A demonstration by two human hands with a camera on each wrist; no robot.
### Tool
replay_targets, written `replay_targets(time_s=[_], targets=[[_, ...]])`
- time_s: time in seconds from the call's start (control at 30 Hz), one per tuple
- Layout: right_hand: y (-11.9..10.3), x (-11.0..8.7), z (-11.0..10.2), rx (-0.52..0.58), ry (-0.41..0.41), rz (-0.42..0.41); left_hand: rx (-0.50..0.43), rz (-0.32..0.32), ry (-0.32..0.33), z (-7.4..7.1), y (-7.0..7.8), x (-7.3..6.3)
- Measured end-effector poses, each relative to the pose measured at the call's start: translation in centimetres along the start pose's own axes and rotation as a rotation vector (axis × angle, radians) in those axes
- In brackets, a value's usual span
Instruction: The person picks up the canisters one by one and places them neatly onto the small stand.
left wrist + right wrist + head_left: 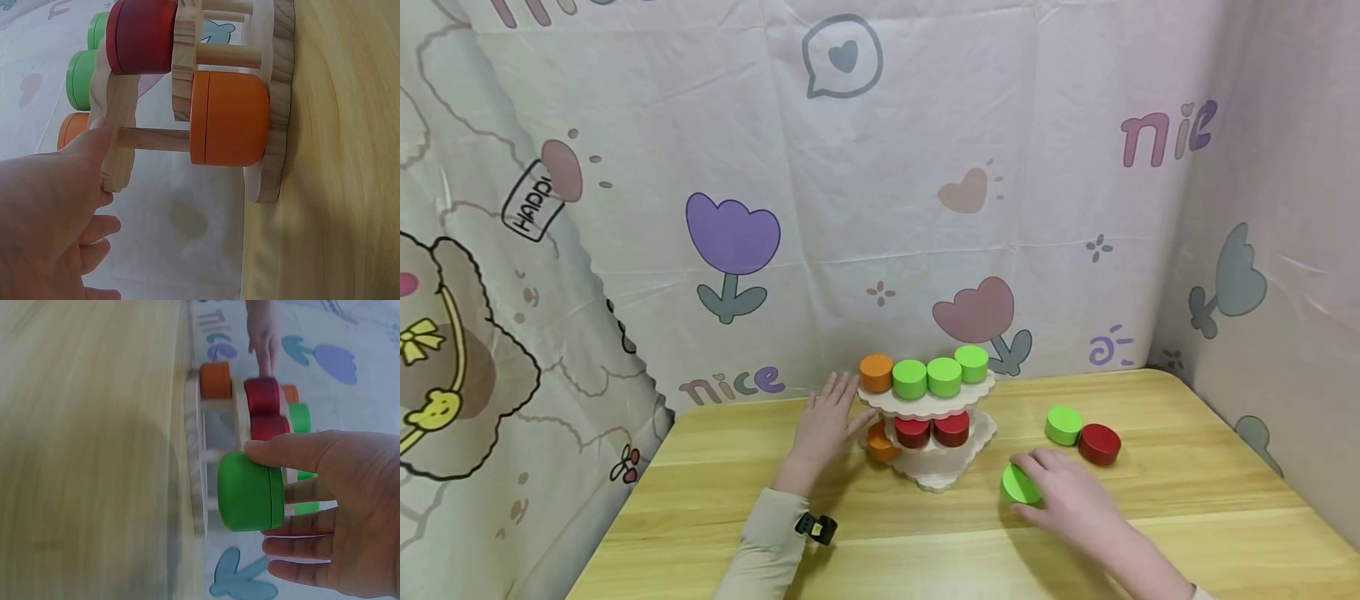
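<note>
A wooden tiered stand (936, 471) with scalloped edges stands on the table. On its top tier are an orange round block (876, 373) and three green ones (943, 377). Two red blocks (951, 428) sit on the level below, and another orange block (231, 119) rests on the base. My left hand (826, 425) is at the stand's left side, fingers extended, thumb touching the top tier's edge. To the right of the stand, my right hand (1063, 492) grips a green round block (247, 490) between thumb and fingers, above the table.
Behind my right hand, a green block (1064, 425) and a red block (1100, 444) lie side by side on the wooden table (700, 492). A printed cloth (865, 183) hangs behind and around the table. A small black device (816, 528) is on my left wrist.
</note>
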State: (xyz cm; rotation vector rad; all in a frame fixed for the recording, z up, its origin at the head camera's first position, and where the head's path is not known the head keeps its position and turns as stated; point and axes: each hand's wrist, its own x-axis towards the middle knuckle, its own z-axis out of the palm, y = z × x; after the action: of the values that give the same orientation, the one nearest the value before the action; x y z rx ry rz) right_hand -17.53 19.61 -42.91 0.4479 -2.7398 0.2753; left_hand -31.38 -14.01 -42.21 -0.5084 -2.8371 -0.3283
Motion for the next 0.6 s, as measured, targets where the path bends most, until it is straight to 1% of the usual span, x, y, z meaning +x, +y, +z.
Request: replay_targets(time_s=[0.13, 0.33, 0.6], targets=[[-1.5, 0.6, 0.5, 0.012, -0.009, -0.032, 0.000, -0.004, -0.005, 0.1, -0.1, 0.1], [-3.4, 1.4, 1.4, 0.036, 0.015, -0.106, -0.002, 0.000, -0.003, 0.0, -0.1, 0.1], [-5.8, 2.6, 2.1, 0.072, 0.048, -0.147, 0.005, 0.009, 0.006, -0.1, 0.0, 0.2]])
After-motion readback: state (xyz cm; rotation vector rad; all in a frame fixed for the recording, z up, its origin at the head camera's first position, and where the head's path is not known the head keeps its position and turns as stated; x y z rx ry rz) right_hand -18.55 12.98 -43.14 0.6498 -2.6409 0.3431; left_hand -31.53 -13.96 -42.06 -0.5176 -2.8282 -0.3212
